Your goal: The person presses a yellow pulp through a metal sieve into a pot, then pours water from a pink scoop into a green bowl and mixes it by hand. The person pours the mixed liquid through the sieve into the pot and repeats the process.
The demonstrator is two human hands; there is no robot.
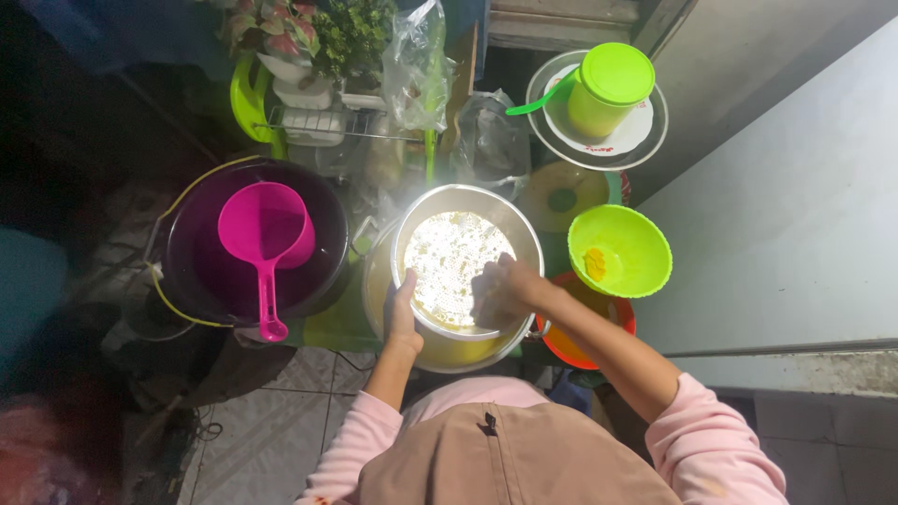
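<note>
Beside the pink dipper (265, 238), my left hand (402, 313) grips the steel pot (524, 234) rim while my right hand (500, 290) presses, loosely clenched, inside it.

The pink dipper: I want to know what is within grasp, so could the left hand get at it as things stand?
Probably yes: the pink dipper lies uncovered in the dark bucket beside the left hand, though that hand grips the metal bowl.

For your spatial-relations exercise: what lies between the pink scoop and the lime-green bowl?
In the head view, the metal pot lies between pink scoop and lime-green bowl, with both hands on it.
</note>
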